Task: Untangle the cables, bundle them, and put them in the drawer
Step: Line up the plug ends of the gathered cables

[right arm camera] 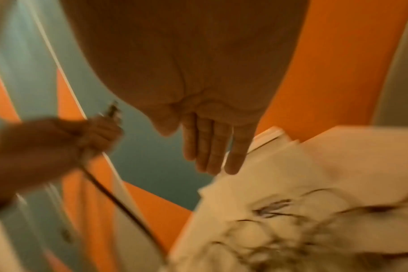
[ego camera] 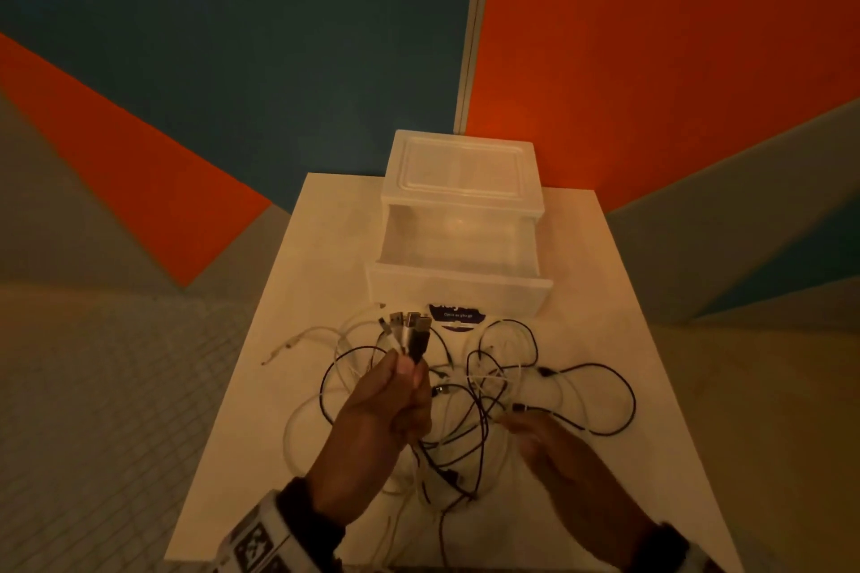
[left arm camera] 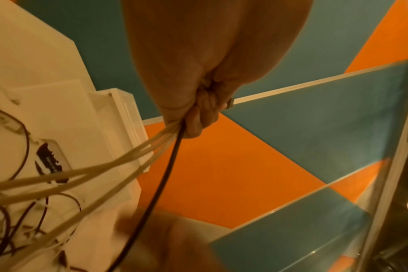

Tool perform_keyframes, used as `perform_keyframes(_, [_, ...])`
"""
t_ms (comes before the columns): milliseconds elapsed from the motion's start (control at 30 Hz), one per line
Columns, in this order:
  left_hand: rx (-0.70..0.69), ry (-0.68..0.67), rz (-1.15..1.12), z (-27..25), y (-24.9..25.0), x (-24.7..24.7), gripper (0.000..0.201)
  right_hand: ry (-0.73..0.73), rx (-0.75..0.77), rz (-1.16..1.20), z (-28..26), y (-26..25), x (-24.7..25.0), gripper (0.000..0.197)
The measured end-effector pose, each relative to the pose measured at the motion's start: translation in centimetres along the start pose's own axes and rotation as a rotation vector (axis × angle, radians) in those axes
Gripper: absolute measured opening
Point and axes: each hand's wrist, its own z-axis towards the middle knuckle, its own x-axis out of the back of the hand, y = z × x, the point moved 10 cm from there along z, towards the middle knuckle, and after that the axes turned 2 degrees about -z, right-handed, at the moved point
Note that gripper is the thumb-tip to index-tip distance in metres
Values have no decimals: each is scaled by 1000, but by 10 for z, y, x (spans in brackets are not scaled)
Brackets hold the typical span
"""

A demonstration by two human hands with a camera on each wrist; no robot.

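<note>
My left hand (ego camera: 400,391) is raised over the table and grips a bunch of cable ends (ego camera: 409,330), black and white, with USB plugs sticking up past the fingers. In the left wrist view the white cables (left arm camera: 119,162) and one black cable (left arm camera: 161,184) run down from the closed fingers (left arm camera: 198,114). A tangle of black and white cables (ego camera: 488,391) lies on the white table (ego camera: 628,433). My right hand (ego camera: 535,433) hovers flat over the tangle with straight fingers (right arm camera: 212,147), holding nothing. The translucent drawer (ego camera: 458,279) stands pulled open and looks empty.
The drawer unit (ego camera: 460,168) sits at the table's back edge against an orange and teal wall. A dark label (ego camera: 458,316) is on the drawer front. The table drops off to tiled floor (ego camera: 116,386) on the left.
</note>
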Motion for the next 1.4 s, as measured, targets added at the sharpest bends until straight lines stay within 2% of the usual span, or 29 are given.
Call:
perform_keyframes(33, [1, -4, 6, 1, -2, -2, 22, -164, -12, 153, 8, -24, -27, 46])
perform_keyframes(100, [-2, -9, 4, 4, -2, -5, 22, -387, 26, 431, 19, -38, -77, 37])
perform_keyframes(167, [-17, -2, -28, 8, 3, -2, 22, -525, -4, 591, 19, -40, -111, 37])
perform_keyframes(200, [-29, 7, -46, 9, 7, 2, 21, -535, 5, 626, 19, -38, -124, 39])
perform_keyframes(267, [-54, 33, -81, 10, 14, 11, 20, -588, -81, 736, 15, -22, -138, 44])
perform_keyframes(400, [-76, 76, -144, 9, 19, 32, 17, -550, -246, 960, 13, 18, -146, 49])
perform_keyframes(533, [-98, 99, -110, 8, 19, 36, 16, -602, -317, 903, 7, 34, -165, 28])
perform_keyframes(667, [-147, 121, -153, 14, 33, 48, 20, -496, -385, 951, 5, 58, -162, 30])
perform_keyframes(733, [-156, 147, -170, 16, 40, 59, 17, -471, -395, 889, 1, 67, -154, 30])
perform_keyframes(767, [-150, 155, -170, 15, 39, 61, 16, -478, -386, 781, -3, 69, -152, 31])
perform_keyframes(867, [-101, 119, -156, 11, 18, 43, 15, -568, -279, 240, -5, 66, -155, 32])
perform_keyframes(900, [-82, 96, -144, 9, 9, 32, 15, -589, -264, 140, -3, 65, -158, 30])
perform_keyframes(967, [-37, 54, -128, 5, -10, 12, 17, -679, -275, 74, 1, 60, -167, 25])
perform_keyframes(1067, [17, 16, -147, 4, -25, -5, 18, -755, -274, 30, 9, 55, -177, 37])
perform_keyframes(1167, [15, 17, -122, 6, -23, -1, 18, -741, -332, 104, 4, 61, -177, 35])
perform_keyframes(1300, [13, 47, -150, 5, -16, 22, 18, -761, -317, -106, -18, 95, -171, 38])
perform_keyframes(1400, [32, 52, -146, -1, -25, 23, 18, -760, -342, -117, -21, 110, -173, 37])
